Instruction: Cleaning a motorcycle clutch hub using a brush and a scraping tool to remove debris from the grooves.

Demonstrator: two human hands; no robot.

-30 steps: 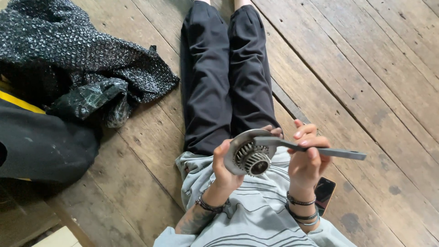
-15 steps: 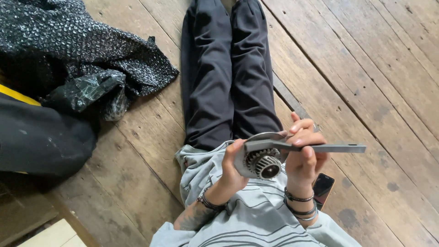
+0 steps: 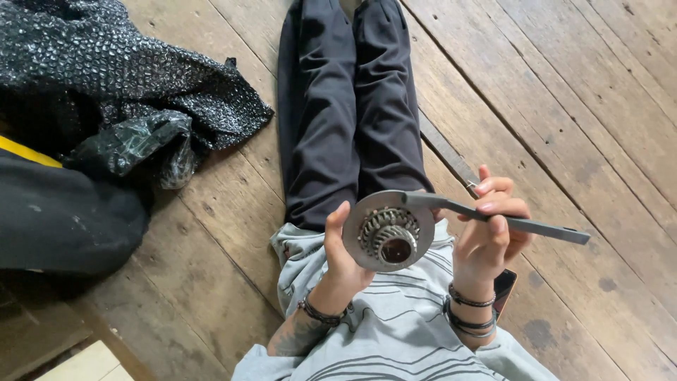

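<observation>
I sit on a wooden plank floor [image 3: 578,106] with my legs in black trousers [image 3: 345,106] stretched out ahead. My left hand [image 3: 342,250] grips the rim of a round grey metal disc [image 3: 363,219] with a toothed cog cluster [image 3: 388,236] at its centre, held above my lap. My right hand [image 3: 490,226] holds a flat grey metal tool handle [image 3: 536,227] whose curved end lies across the disc's top edge. Dark bracelets circle both wrists.
A heap of black bubble wrap [image 3: 106,63] and a crumpled black plastic bag [image 3: 134,144] lie on the floor at the left, next to a large dark bag with a yellow stripe [image 3: 49,212]. A dark phone-like object [image 3: 504,289] sits by my right hip.
The view has shifted slightly; both hands and the disc have drifted a little lower and to the right. The grip on disc and tool is unchanged.
</observation>
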